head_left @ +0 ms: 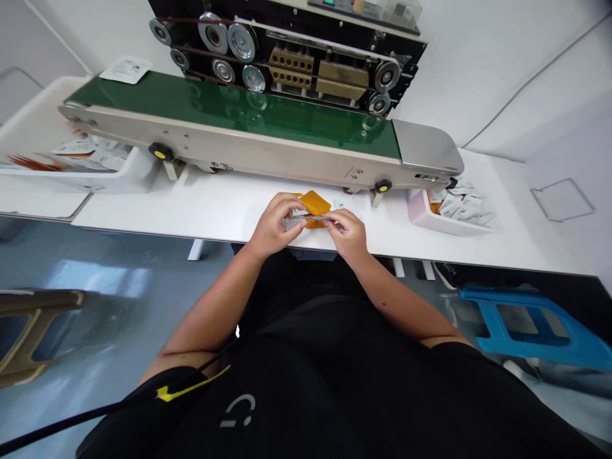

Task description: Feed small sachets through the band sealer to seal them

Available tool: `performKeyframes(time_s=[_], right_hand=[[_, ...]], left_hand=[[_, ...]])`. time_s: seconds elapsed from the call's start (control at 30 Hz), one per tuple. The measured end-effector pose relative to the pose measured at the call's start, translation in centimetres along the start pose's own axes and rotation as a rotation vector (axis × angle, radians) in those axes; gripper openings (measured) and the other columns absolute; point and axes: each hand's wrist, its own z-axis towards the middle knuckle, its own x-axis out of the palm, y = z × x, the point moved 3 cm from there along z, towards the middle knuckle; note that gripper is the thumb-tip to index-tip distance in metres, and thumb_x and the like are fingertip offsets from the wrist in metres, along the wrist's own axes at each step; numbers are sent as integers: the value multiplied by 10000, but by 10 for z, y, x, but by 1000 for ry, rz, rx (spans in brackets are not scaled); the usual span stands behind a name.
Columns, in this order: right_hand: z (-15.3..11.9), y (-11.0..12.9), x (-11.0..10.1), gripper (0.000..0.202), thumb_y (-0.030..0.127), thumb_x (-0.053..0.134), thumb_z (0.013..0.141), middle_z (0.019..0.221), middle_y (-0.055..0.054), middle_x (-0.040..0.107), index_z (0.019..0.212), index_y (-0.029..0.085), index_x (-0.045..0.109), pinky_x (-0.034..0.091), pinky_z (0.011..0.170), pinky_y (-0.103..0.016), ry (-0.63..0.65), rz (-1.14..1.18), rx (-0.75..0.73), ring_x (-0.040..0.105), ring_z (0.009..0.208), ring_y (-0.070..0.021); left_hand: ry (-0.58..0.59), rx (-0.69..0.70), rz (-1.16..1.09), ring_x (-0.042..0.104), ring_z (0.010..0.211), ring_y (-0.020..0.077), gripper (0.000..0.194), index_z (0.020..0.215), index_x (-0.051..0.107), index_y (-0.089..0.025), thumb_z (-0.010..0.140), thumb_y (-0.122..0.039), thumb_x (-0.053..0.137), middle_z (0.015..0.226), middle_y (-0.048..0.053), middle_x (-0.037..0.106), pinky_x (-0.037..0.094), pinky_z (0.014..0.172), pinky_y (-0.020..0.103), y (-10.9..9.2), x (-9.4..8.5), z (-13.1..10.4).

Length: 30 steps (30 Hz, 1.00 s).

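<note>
Near the table's front edge, my left hand [277, 224] and my right hand [348, 234] hold a thin pale packet [312, 218] between them, seen nearly edge-on. The fingers of my left hand are curled round its left end. My right thumb and fingers pinch its right end. Just behind and below the packet, orange sachets [316, 203] lie on the white table [224, 204]. A white printed piece [340, 204] shows beside my right fingers.
A machine with metal wheels [241, 43] and a green conveyor belt [229, 111] spans the back. White bins of sachets stand left [138, 172] and right [442, 223]. A sachet [126, 69] lies on the belt. A blue stool [507, 328] is at right.
</note>
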Motion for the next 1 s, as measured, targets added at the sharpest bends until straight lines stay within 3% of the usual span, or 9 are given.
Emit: performKeyframes(time_s=[0.1,0.27,0.4,0.53,0.7,0.8,0.9,1.0], right_hand=[[-3,6,2,184,307,622,1005,1052,-59,777,1064,288,796,596,924,-430,21,-134,-119,721,993,-230],[-7,9,4,210,244,601,1008,1043,-62,774,1064,288,798,575,954,-454,-10,-247,-216,710,976,-237],[-8,10,3,218,228,599,1007,1038,-68,771,1068,283,800,568,948,-451,-25,-255,-245,703,965,-239],[-6,10,2,216,268,590,1013,1043,-77,762,1076,286,795,576,942,-462,-17,-206,-185,695,978,-248],[-4,14,-6,157,332,633,995,965,-74,737,1034,247,759,599,824,-402,-81,-31,-142,678,870,-215],[7,18,-20,133,338,662,972,917,-54,743,985,244,756,583,725,-340,35,-23,-175,671,774,-185],[39,19,-52,133,351,745,904,882,-26,758,988,251,768,563,699,-317,151,-114,-181,668,718,-169],[98,11,-107,242,385,761,881,843,-9,725,1052,218,725,548,643,-283,-136,-32,19,651,666,-148]], left_hand=[[28,39,31,633,1116,245,307,1175,689,-220,941,-415,727,1213,127,663,577,844,366,0,1,-2],[26,94,33,657,1119,234,174,1035,736,-229,964,-385,709,1163,98,666,550,1010,427,1,1,-6],[50,113,-6,667,1100,224,141,1011,745,-224,961,-354,719,1157,99,664,565,982,404,-1,1,-6],[39,116,-18,678,1031,204,111,978,754,-221,964,-326,718,1066,82,672,573,930,373,-4,-2,-6],[60,91,-68,674,859,166,122,955,748,-207,978,-316,698,922,61,678,571,790,312,-5,-6,-4],[105,63,-87,670,874,178,144,967,732,-200,999,-317,655,932,75,694,570,802,325,-4,-7,-3],[116,-17,-73,651,918,194,182,1106,708,-200,1001,-329,635,1027,98,696,567,814,341,0,-8,-2],[151,-52,-56,629,919,195,254,1198,678,-209,984,-343,651,1086,98,689,559,822,349,4,-6,-3]])
